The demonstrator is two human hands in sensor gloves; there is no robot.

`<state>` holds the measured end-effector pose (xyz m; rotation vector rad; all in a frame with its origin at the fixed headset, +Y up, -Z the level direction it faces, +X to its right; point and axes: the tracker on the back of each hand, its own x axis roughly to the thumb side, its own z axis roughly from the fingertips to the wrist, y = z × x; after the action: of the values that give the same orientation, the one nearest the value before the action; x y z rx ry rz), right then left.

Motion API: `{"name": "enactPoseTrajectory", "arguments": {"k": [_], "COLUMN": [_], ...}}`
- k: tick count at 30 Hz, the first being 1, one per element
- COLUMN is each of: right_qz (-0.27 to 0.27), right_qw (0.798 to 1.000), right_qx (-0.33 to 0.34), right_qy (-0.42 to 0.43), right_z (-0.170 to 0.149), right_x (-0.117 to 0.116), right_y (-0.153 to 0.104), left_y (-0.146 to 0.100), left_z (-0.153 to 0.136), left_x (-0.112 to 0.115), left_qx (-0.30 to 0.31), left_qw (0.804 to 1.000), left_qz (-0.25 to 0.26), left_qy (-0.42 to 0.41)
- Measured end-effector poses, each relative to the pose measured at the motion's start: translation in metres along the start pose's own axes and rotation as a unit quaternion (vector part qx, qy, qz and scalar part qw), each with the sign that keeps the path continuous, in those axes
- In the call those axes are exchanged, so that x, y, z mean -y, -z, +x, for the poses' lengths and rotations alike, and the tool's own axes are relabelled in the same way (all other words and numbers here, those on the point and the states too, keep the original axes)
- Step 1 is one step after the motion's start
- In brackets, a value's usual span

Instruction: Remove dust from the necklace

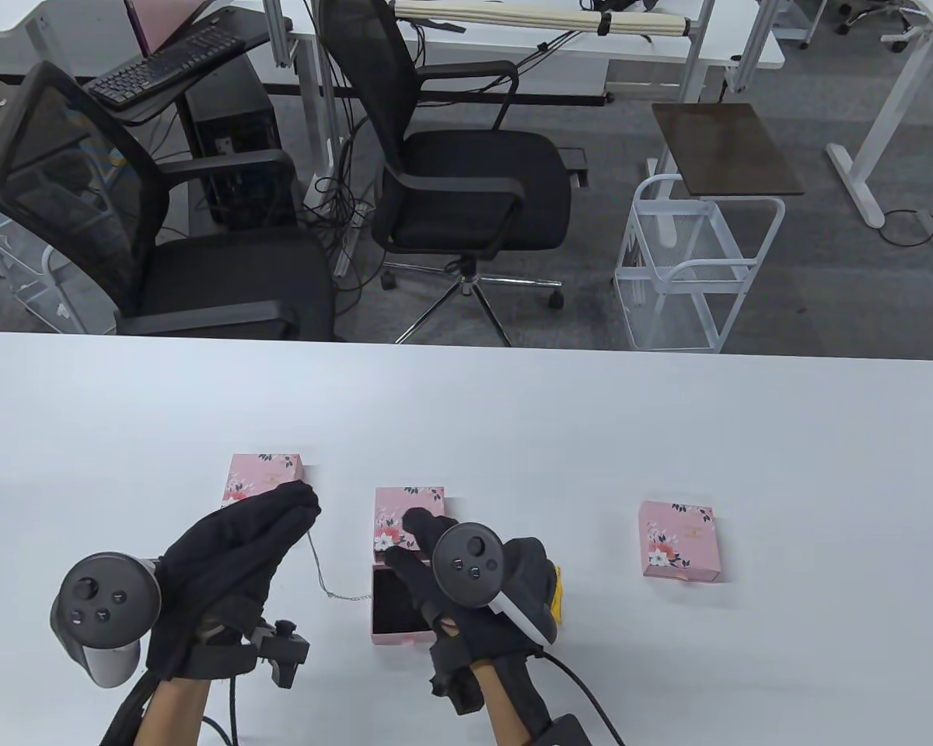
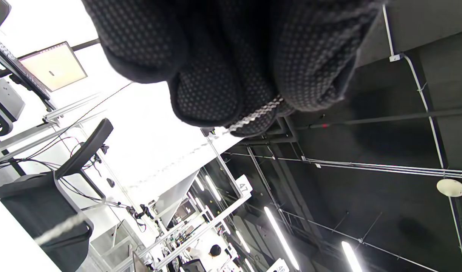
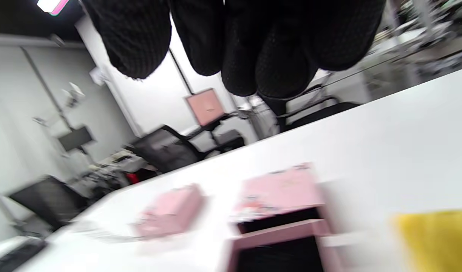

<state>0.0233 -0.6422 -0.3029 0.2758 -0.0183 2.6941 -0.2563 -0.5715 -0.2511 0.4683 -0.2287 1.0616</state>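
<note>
A thin silver necklace chain [image 1: 323, 571] hangs from my left hand [image 1: 302, 503], and its lower end trails on the table toward the open drawer [image 1: 395, 614] of the middle pink floral box [image 1: 404, 505]. In the left wrist view my left hand [image 2: 253, 109] pinches the chain [image 2: 249, 119] between gloved fingertips. My right hand [image 1: 412, 536] hovers over that box's sleeve with loosely bent fingers and holds nothing. A yellow cloth [image 1: 558, 594] peeks out under its outer edge. From the right wrist, the cloth [image 3: 434, 238] lies on the table beside the drawer [image 3: 280, 241].
One closed pink box [image 1: 264, 474] lies behind my left hand and another [image 1: 680, 540] sits to the right. The white table [image 1: 669, 435] ends at a far edge, with two black office chairs [image 1: 466, 186] and a white wire cart [image 1: 696, 272] beyond it.
</note>
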Motion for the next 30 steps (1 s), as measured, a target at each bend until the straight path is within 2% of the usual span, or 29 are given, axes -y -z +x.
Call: {"name": "enactPoseTrajectory", "arguments": {"k": [4, 9, 14, 18, 20, 21, 22, 24, 26, 30], "right_qz": [0.020, 0.075, 0.148, 0.167, 0.156, 0.118, 0.094, 0.080, 0.069, -0.001], "right_qw": [0.994, 0.981, 0.963, 0.950, 0.945, 0.942, 0.939, 0.939, 0.954, 0.986], "right_qx": [-0.064, -0.119, -0.157, -0.168, -0.174, -0.179, -0.170, -0.164, -0.165, -0.132], "right_qy": [-0.088, -0.132, -0.164, -0.204, -0.231, -0.258, -0.283, -0.290, -0.240, -0.103], "right_z": [-0.033, -0.064, -0.084, -0.086, -0.087, -0.085, -0.084, -0.085, -0.085, -0.074], "right_x": [-0.003, -0.011, -0.039, -0.069, -0.084, -0.088, -0.090, -0.089, -0.081, -0.049], "right_y": [0.003, 0.005, 0.007, 0.010, 0.013, 0.013, 0.014, 0.016, 0.015, 0.011], "left_y": [0.000, 0.001, 0.001, 0.002, 0.002, 0.002, 0.002, 0.002, 0.002, 0.004], "left_z": [0.000, 0.000, 0.000, 0.000, 0.000, 0.000, 0.000, 0.000, -0.001, -0.003], "left_x": [0.000, -0.001, 0.000, 0.001, 0.001, 0.002, 0.002, 0.003, 0.003, 0.002], "left_qx": [-0.002, -0.006, -0.008, -0.008, -0.008, -0.007, -0.006, -0.007, -0.008, -0.012], "left_qw": [1.000, 1.000, 1.000, 1.000, 1.000, 1.000, 0.999, 0.999, 0.999, 0.999], "left_qz": [-0.011, -0.018, -0.022, -0.024, -0.028, -0.029, -0.030, -0.032, -0.034, -0.036], "left_qy": [-0.001, 0.000, 0.002, -0.005, -0.008, -0.009, -0.010, -0.010, -0.010, -0.009]}}
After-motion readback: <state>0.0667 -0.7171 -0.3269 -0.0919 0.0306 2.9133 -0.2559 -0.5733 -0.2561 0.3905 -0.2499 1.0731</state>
